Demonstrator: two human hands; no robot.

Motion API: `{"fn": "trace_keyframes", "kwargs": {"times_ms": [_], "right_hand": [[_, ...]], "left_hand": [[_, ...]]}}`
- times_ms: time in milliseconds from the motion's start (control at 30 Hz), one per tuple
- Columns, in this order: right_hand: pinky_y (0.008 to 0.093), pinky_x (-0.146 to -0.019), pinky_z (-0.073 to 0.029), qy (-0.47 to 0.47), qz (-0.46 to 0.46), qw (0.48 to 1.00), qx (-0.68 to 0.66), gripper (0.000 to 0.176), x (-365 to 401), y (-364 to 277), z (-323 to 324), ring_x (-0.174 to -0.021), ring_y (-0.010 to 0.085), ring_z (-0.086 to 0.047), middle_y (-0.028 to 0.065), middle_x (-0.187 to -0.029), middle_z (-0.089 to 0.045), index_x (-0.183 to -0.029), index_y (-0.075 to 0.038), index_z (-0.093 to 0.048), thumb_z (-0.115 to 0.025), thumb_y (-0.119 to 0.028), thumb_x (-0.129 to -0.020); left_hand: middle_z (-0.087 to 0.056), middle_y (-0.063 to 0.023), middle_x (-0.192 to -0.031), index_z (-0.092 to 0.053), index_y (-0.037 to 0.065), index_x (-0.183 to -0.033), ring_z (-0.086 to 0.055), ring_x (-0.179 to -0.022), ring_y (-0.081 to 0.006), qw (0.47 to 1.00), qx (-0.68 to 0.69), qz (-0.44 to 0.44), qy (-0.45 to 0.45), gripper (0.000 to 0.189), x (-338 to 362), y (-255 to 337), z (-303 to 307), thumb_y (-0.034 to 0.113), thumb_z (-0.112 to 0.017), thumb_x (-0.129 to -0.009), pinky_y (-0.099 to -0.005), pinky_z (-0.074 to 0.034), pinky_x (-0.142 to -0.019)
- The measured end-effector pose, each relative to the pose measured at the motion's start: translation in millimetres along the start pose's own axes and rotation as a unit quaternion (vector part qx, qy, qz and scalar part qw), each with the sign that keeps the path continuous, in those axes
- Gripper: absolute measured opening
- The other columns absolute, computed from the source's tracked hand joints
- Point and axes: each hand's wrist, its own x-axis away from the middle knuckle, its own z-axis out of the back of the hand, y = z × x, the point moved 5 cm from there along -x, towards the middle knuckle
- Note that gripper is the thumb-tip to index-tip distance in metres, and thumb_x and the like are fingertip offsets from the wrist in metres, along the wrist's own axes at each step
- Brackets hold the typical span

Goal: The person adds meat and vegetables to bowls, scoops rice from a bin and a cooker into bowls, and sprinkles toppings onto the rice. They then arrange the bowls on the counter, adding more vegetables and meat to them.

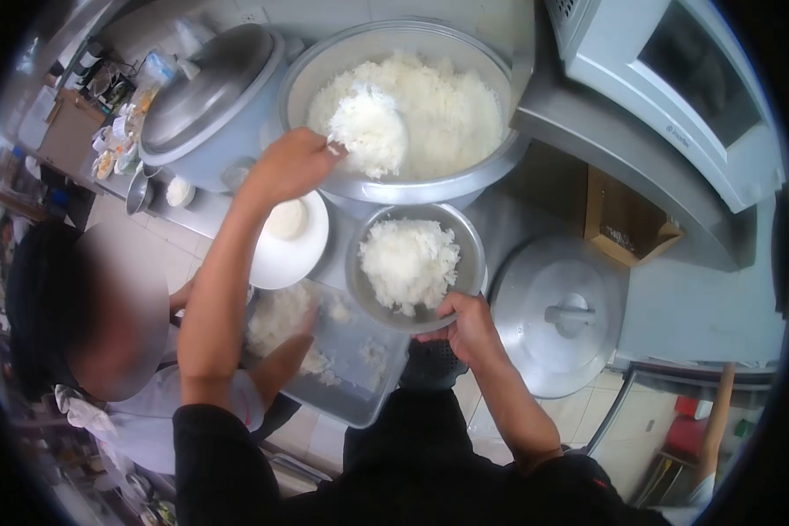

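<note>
My left hand [302,162] is closed on the edge of a rounded white dish heaped with rice [370,131], held over the front left of a large metal pot [434,187]. Most of the dish is hidden under the grains. Loose cooked rice [447,105] fills much of the pot. Just in front of the pot, my right hand [469,326] grips the near rim of a metal bowl [471,263], thumb on top and fingers underneath. A mound of rice [408,263] lies in this bowl.
At left, a co-worker's hand [289,355] reaches into a grey tray [359,337] of rice. A white plate [302,254] bears a molded rice mound. Right of the bowl lies a metal lid [561,316]; a lidded pot [210,114] stands back left, a cardboard box [627,219] at right.
</note>
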Motion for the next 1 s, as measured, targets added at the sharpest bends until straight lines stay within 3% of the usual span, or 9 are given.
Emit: {"fn": "trace_keyframes", "kwargs": {"times_ms": [100,200,300,500,667,767,833,867,1000], "right_hand": [[0.0383,-0.059,-0.058,0.005,0.008,1.000,0.002,0.053,3,-4,0,-0.081,0.0353,-0.065,0.0254,-0.108,-0.059,-0.123,0.014,-0.042,-0.046,-0.005,-0.073],[0.0384,-0.059,-0.059,-0.012,0.000,1.000,-0.001,0.053,2,-5,-2,-0.079,0.0355,-0.066,0.0250,-0.107,-0.059,-0.123,0.013,-0.042,-0.046,-0.006,-0.073],[0.0388,-0.057,-0.059,-0.005,-0.002,1.000,0.007,0.052,2,-4,0,-0.075,0.0359,-0.067,0.0251,-0.105,-0.060,-0.123,0.013,-0.042,-0.046,-0.005,-0.073],[0.0391,-0.054,-0.059,-0.002,-0.028,1.000,-0.011,0.053,-4,6,5,-0.070,0.0365,-0.066,0.0256,-0.100,-0.061,-0.123,0.014,-0.042,-0.045,-0.003,-0.072],[0.0393,-0.053,-0.058,0.032,0.006,0.999,0.004,0.053,2,12,4,-0.071,0.0374,-0.066,0.0255,-0.098,-0.060,-0.121,0.015,-0.041,-0.046,-0.003,-0.072],[0.0404,-0.055,-0.058,0.030,-0.013,0.999,-0.007,0.053,-1,18,6,-0.073,0.0385,-0.065,0.0256,-0.098,-0.060,-0.121,0.015,-0.040,-0.046,-0.003,-0.071],[0.0410,-0.056,-0.058,0.037,-0.012,0.999,-0.011,0.052,0,19,4,-0.074,0.0389,-0.065,0.0261,-0.099,-0.060,-0.120,0.015,-0.041,-0.046,-0.003,-0.071],[0.0416,-0.057,-0.058,0.046,-0.008,0.999,-0.017,0.052,0,19,4,-0.075,0.0393,-0.065,0.0267,-0.099,-0.059,-0.119,0.016,-0.041,-0.047,-0.003,-0.071],[0.0413,-0.057,-0.057,0.052,0.004,0.998,-0.022,0.048,-7,28,6,-0.072,0.0395,-0.065,0.0287,-0.099,-0.060,-0.114,0.018,-0.046,-0.046,-0.004,-0.071]], "left_hand": [[-0.060,-0.0240,-0.072,-0.064,0.000,-0.075,-0.060,-0.071,-0.0420,0.988,-0.045,-0.060,0.138,0.024,50,7,-18,0.019,-0.053,-0.084,-0.0468,-0.045,-0.063],[-0.061,-0.0170,-0.067,-0.058,0.006,-0.088,-0.063,-0.066,-0.0350,0.972,-0.139,-0.016,0.187,0.014,98,35,-48,0.019,-0.057,-0.085,-0.0470,-0.048,-0.057],[-0.056,-0.0128,-0.079,-0.056,0.004,-0.117,-0.061,-0.070,-0.0307,0.965,-0.139,-0.050,0.216,0.034,127,46,-86,0.013,-0.060,-0.084,-0.0425,-0.049,-0.055],[-0.051,-0.0126,-0.078,-0.048,0.004,-0.133,-0.055,-0.068,-0.0286,0.979,-0.089,-0.067,0.174,0.055,157,52,-95,0.007,-0.064,-0.081,-0.0397,-0.046,-0.056],[-0.051,-0.0090,-0.075,-0.056,0.001,-0.123,-0.055,-0.064,-0.0257,0.972,-0.082,-0.104,0.195,0.046,171,52,-83,0.007,-0.065,-0.078,-0.0375,-0.044,-0.053],[-0.055,-0.0133,-0.075,-0.060,0.001,-0.115,-0.059,-0.067,-0.0289,0.970,-0.025,-0.086,0.227,0.034,167,51,-53,0.006,-0.063,-0.082,-0.0386,-0.046,-0.057],[-0.053,-0.0165,-0.065,-0.058,-0.001,-0.094,-0.054,-0.057,-0.0337,0.970,0.092,-0.063,0.215,0.009,151,42,-39,0.006,-0.058,-0.088,-0.0395,-0.042,-0.052],[-0.050,-0.0184,-0.061,-0.053,-0.003,-0.085,-0.050,-0.053,-0.0341,0.967,0.120,-0.047,0.220,0.014,139,42,-28,0.010,-0.054,-0.092,-0.0374,-0.041,-0.052],[-0.057,-0.0240,-0.073,-0.056,-0.001,-0.091,-0.056,-0.072,-0.0422,0.974,0.033,-0.044,0.219,0.018,49,7,5,0.017,-0.051,-0.093,-0.0446,-0.043,-0.064]]}}
